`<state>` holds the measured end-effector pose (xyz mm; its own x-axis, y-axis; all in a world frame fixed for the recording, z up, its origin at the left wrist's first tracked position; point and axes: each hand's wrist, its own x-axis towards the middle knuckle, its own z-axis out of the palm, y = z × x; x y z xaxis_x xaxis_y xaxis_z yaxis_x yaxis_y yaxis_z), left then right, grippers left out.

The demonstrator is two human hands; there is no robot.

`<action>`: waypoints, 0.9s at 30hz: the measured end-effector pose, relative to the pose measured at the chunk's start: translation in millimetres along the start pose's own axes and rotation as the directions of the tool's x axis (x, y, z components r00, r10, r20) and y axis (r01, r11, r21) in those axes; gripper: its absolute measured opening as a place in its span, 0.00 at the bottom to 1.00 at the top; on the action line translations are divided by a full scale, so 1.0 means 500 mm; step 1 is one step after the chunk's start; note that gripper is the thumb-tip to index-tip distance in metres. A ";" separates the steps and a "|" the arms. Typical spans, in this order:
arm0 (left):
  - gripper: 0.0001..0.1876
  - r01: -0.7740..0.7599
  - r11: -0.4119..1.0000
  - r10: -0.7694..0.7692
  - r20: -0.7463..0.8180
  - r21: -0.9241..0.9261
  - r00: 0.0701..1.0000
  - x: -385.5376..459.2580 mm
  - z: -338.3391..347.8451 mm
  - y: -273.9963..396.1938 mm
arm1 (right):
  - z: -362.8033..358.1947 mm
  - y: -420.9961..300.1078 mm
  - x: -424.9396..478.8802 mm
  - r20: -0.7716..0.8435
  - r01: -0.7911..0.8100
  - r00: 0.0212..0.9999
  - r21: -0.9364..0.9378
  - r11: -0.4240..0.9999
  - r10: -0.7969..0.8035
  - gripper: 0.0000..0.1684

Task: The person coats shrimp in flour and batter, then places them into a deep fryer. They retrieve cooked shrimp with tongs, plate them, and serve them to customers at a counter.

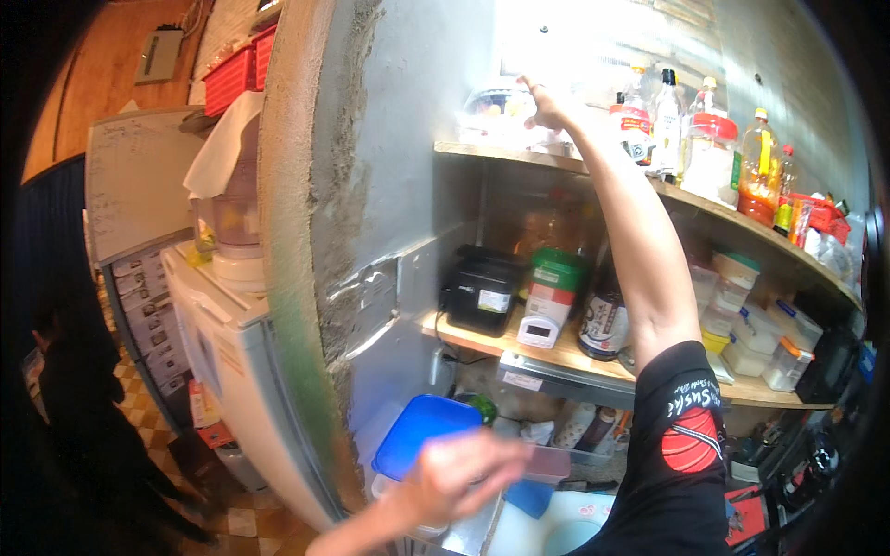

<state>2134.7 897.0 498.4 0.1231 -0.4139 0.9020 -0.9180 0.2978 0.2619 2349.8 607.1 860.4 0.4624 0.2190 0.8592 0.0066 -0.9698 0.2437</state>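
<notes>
My right hand [547, 110] reaches up to the top wooden shelf [511, 152], its fingers apart and holding nothing that I can see. Beside the fingers sits a clear plastic tub [495, 104], washed out by bright light; whether they touch it I cannot tell. Lower down, my left hand [467, 467] is blurred by motion in front of a plastic container with a blue lid [434, 432]. Its finger positions are unclear. A blue cloth [528, 497] and a white cutting board [511, 532] are below and to the right of this hand.
Sauce bottles [667, 125] and a red-lidded jar [709, 156] line the top shelf. The middle shelf carries a black bin [480, 295], a green-lidded container [554, 278] and a white timer [537, 332]. A rough wall edge [327, 278] and a fridge [243, 389] stand left; another person [80, 403] is beyond.
</notes>
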 end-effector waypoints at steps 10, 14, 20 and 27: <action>0.16 0.260 0.533 0.480 -0.541 0.805 0.690 0.753 -0.196 -0.346 | -0.138 -0.056 0.055 -0.031 -0.013 0.999 0.038 0.999 0.014 0.08; 0.12 0.299 0.568 -0.179 -0.240 0.767 0.954 0.844 -0.196 -0.368 | -0.132 0.003 0.054 -0.243 0.030 0.970 0.029 0.999 -0.022 0.08; 0.09 0.273 0.561 -0.063 -0.288 0.781 0.956 0.877 -0.246 -0.428 | -0.071 -0.080 0.018 -0.017 0.109 0.994 0.227 0.968 -0.108 0.19; 0.08 0.162 0.637 0.124 -0.308 0.753 0.943 0.915 -0.228 -0.439 | -0.049 -0.045 0.048 0.575 -0.175 0.791 -0.113 0.978 0.208 0.21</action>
<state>2435.4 740.5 892.8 0.1188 -0.0888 0.9889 -0.8490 -0.5256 0.0548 2339.2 636.7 886.5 0.8771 -0.0902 0.4717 -0.1751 -0.9747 0.1391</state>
